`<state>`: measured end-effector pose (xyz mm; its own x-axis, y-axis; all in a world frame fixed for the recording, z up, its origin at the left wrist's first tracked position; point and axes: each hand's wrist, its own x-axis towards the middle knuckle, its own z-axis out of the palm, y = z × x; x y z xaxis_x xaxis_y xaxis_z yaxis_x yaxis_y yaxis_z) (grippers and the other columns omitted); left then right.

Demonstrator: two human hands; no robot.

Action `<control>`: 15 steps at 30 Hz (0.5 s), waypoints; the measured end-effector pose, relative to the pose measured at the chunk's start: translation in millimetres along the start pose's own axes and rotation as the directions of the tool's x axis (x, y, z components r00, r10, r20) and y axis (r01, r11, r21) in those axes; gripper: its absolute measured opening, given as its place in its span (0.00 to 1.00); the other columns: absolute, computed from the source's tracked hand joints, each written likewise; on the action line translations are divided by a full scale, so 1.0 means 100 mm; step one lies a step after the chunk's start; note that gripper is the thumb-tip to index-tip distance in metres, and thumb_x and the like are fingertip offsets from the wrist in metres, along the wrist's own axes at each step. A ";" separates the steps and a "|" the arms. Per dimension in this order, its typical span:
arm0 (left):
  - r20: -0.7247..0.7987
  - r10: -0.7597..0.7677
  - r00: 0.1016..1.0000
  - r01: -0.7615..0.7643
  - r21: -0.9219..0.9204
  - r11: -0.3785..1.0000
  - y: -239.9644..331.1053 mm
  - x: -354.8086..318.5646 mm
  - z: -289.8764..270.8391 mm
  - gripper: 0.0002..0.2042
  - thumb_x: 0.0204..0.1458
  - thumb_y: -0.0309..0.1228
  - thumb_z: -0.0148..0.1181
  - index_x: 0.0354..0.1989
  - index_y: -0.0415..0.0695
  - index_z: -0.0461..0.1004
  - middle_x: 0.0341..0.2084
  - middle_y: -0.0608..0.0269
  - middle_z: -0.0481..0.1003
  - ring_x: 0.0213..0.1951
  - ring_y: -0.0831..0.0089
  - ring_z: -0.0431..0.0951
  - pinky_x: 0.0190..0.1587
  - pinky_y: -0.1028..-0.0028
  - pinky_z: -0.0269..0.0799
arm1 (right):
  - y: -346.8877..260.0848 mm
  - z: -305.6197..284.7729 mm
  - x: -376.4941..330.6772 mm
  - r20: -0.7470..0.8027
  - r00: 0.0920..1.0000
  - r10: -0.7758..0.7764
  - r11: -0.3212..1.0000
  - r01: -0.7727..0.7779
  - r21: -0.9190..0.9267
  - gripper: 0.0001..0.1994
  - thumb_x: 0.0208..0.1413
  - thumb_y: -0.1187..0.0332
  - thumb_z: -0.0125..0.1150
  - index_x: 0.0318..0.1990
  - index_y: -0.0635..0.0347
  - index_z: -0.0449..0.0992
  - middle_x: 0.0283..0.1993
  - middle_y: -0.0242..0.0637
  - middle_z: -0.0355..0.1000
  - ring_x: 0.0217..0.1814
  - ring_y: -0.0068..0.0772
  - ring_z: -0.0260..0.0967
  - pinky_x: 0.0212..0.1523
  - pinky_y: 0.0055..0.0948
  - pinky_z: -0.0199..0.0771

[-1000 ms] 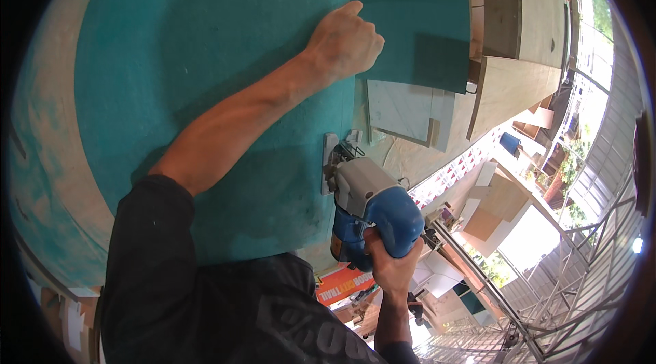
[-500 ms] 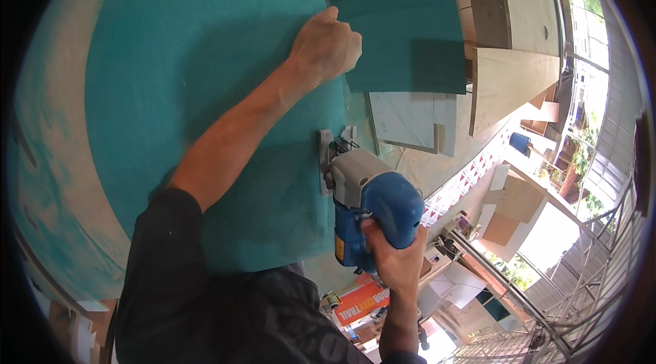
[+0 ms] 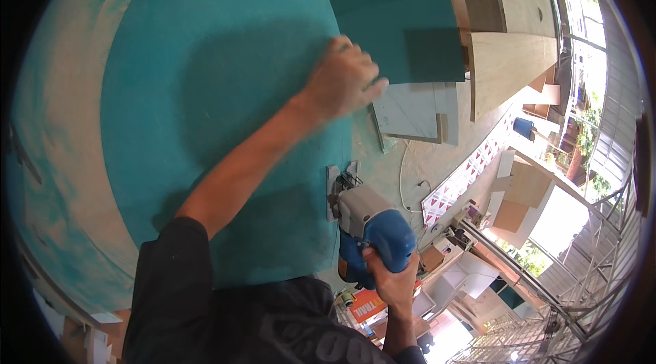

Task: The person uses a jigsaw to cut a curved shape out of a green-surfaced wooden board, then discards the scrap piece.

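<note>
The green board (image 3: 171, 111) is cut off at the top. At its right edge stands the saw (image 3: 374, 222), blade hidden. The left hand (image 3: 342, 80) is blurred, grip impossible to tell; the right hand's (image 3: 395, 283) half-hidden fingers grasp the saw.

The teal board (image 3: 219, 118) looks smooth and matt. At its right edge, the jigsaw (image 3: 359, 210) has a glossy blue plastic shell (image 3: 391, 235) and a dull metal foot (image 3: 332, 193). The left sleeve (image 3: 167, 285) is matt dark cloth.
</note>
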<state>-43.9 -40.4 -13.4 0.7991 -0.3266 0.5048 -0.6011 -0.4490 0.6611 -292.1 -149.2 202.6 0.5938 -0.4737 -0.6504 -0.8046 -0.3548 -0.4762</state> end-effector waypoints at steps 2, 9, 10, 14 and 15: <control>-0.157 -0.155 0.975 0.170 0.088 0.982 -0.39 0.21 -0.29 0.15 0.56 0.43 0.66 0.27 0.42 0.80 0.32 0.59 0.82 0.36 0.57 0.80 0.51 0.59 0.71 | 0.05 -0.03 0.02 0.024 0.999 -0.040 0.999 0.040 -0.004 0.07 0.56 0.70 0.71 0.36 0.65 0.83 0.28 0.28 0.78 0.30 0.17 0.73 0.34 0.24 0.73; -0.643 -0.186 0.742 0.657 0.644 0.393 -2.33 0.62 -1.45 0.24 0.58 0.46 0.63 0.53 0.38 0.76 0.56 0.47 0.75 0.59 0.51 0.71 0.64 0.51 0.64 | -0.04 0.00 0.01 -0.004 0.999 -0.042 0.999 0.042 -0.027 0.07 0.54 0.70 0.71 0.36 0.65 0.83 0.28 0.30 0.79 0.30 0.18 0.74 0.34 0.24 0.73; -0.588 -0.293 0.754 0.653 0.624 0.428 -2.34 0.69 -1.49 0.27 0.58 0.48 0.64 0.57 0.37 0.74 0.59 0.46 0.72 0.62 0.49 0.68 0.64 0.50 0.64 | -0.05 -0.01 0.04 0.004 0.999 -0.035 0.999 0.035 -0.013 0.07 0.54 0.70 0.71 0.36 0.65 0.83 0.28 0.30 0.79 0.30 0.18 0.74 0.34 0.23 0.73; -0.529 -0.384 0.757 0.651 0.559 0.513 -2.03 0.87 -1.52 0.21 0.58 0.43 0.64 0.52 0.38 0.79 0.52 0.47 0.75 0.58 0.49 0.71 0.62 0.53 0.67 | -0.02 -0.04 0.03 0.016 1.000 -0.022 0.999 0.023 -0.035 0.06 0.55 0.71 0.70 0.35 0.65 0.83 0.28 0.29 0.79 0.31 0.17 0.74 0.33 0.22 0.73; -0.533 -0.390 0.751 0.658 0.558 0.505 -1.95 0.87 -1.73 0.20 0.58 0.42 0.64 0.50 0.38 0.80 0.51 0.47 0.76 0.57 0.49 0.72 0.61 0.54 0.68 | -0.05 -0.02 0.04 0.046 0.997 -0.054 0.998 0.056 -0.042 0.05 0.55 0.72 0.70 0.35 0.65 0.83 0.28 0.29 0.79 0.31 0.17 0.74 0.33 0.22 0.73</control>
<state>141.0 162.7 -2.5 0.8288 0.3728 0.4173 0.2280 -0.9060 0.3566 -285.8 -151.6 203.4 0.6352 -0.4163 -0.6506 -0.7694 -0.4145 -0.4860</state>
